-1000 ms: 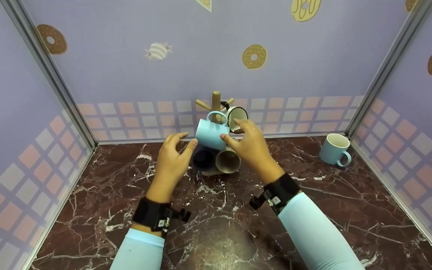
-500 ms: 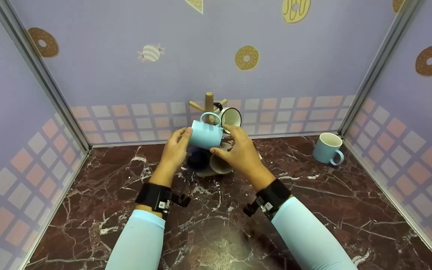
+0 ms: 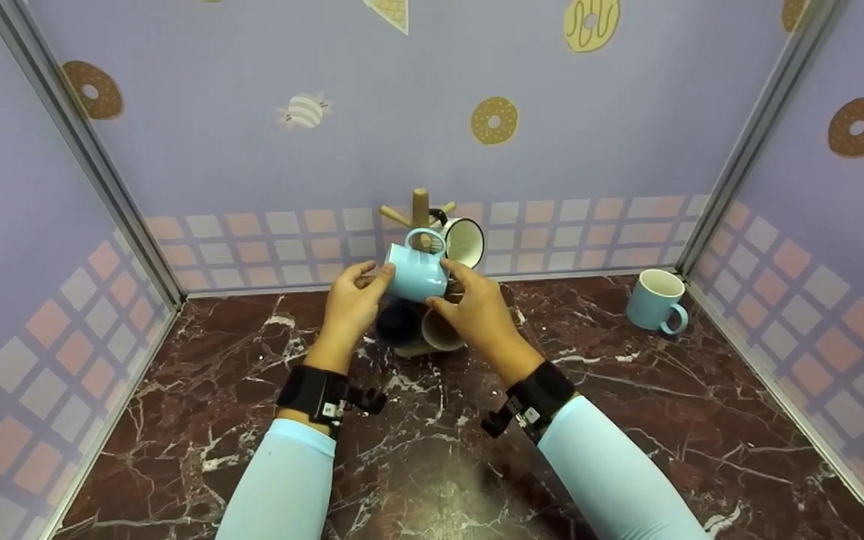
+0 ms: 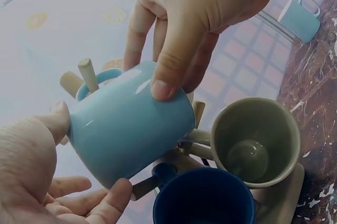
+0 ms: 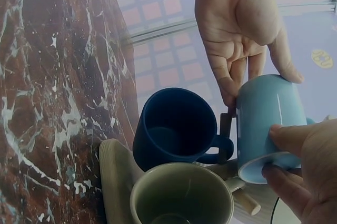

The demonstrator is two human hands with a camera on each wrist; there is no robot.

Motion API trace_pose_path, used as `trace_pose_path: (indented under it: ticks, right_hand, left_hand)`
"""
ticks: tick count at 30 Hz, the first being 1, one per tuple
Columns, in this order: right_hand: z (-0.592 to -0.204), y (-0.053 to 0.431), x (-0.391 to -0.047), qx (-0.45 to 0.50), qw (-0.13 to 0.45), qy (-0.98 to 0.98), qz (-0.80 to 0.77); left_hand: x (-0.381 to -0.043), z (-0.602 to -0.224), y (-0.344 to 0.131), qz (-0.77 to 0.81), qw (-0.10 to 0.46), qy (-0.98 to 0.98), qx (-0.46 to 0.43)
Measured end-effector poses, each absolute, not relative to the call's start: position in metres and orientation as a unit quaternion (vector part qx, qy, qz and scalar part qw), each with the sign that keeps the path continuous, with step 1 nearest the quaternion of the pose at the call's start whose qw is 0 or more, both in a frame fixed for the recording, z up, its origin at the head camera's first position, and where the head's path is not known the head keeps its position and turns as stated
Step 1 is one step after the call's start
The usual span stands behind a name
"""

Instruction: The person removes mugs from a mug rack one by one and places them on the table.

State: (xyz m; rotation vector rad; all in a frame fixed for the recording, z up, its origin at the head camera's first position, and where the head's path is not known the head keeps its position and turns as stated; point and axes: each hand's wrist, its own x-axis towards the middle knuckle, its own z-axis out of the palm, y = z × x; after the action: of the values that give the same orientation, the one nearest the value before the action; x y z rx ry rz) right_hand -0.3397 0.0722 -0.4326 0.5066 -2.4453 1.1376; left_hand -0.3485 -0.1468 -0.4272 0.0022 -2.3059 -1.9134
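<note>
A light blue mug [image 3: 417, 273] lies on its side in front of the wooden mug tree [image 3: 421, 204], its handle upward. A peg [image 4: 88, 74] overlaps the handle ring in the left wrist view. My left hand [image 3: 355, 300] holds the mug's base end between thumb and fingers. At the rim end, my right hand [image 3: 477, 306] pinches it with thumb and fingertips. Below hang a dark blue mug [image 5: 176, 129] and a grey-beige mug [image 4: 258, 140], openings toward me. Behind on the right, a white mug with a black rim [image 3: 465, 241] hangs by its black handle.
Another blue mug [image 3: 653, 301], white inside, stands upright on the marbled table [image 3: 612, 420] at the back right. The patterned back wall [image 3: 282, 172] rises close behind the tree, with side walls to left and right.
My left hand has come in from beside the mug and now holds its base end. My right hand keeps its hold. The mug stays in front of the tree with its tilt slightly changed.
</note>
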Motion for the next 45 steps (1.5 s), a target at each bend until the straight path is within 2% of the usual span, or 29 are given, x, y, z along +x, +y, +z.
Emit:
trace_pose_path:
  ticks: [4,11,19,31,37,45]
  right_hand:
    - [-0.433,0.072,-0.339,0.178,0.198,-0.875,0.404]
    - [-0.432,0.074,-0.336,0.194,0.248,-0.868,0.383]
    - [-0.433,0.075,-0.326,0.221,0.260,-0.829,0.444]
    - [-0.447,0.076,-0.296,0.198,0.220,-0.733,0.612]
    - [-0.442,0.077,-0.283,0.187,0.192,-0.728,0.631]
    - [-0.436,0.078,-0.279,0.197,0.156,-0.721,0.646]
  left_hand:
    - [-0.345,-0.425,-0.145,-0.614,0.086,-0.784,0.006]
    - [-0.340,-0.425,-0.140,-0.634,0.109,-0.766,-0.001]
    - [-0.319,-0.423,-0.135,-0.633,0.158,-0.758,-0.005]
    - [-0.273,-0.422,-0.118,-0.608,0.229,-0.759,-0.038]
    - [-0.264,-0.425,-0.116,-0.612,0.261,-0.744,-0.057]
    - [-0.261,-0.422,-0.120,-0.650,0.240,-0.715,-0.091]
